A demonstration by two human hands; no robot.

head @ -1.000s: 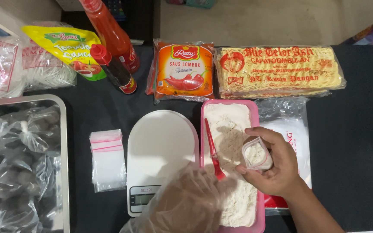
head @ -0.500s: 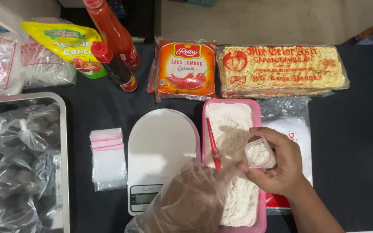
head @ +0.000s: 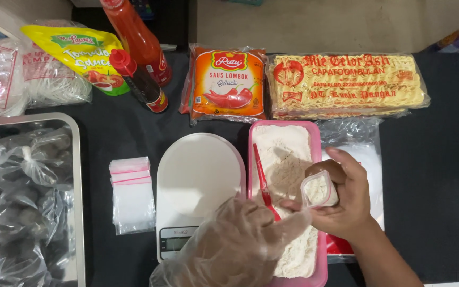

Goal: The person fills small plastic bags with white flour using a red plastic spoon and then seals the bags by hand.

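on the black tabletop (head: 431,159), the right hand (head: 346,204) is pinching a small powder bag (head: 319,190) while the gloved left hand (head: 240,244) is gripping a red spoon (head: 264,186) over the pink tray (head: 285,127).

Pink tray (head: 314,133) — white powder (head: 282,159), red spoon (head: 261,178).

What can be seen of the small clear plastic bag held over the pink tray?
The small clear plastic bag is a soft, see-through pouch, its mouth open and facing left. White powder fills part of it. The bare right hand grips it from behind, fingers wrapped round its sides, above the pink rectangular plastic tray of white powder. The left hand, in a clear plastic glove, reaches its fingertips to the bag's mouth beside a thin red scoop handle.
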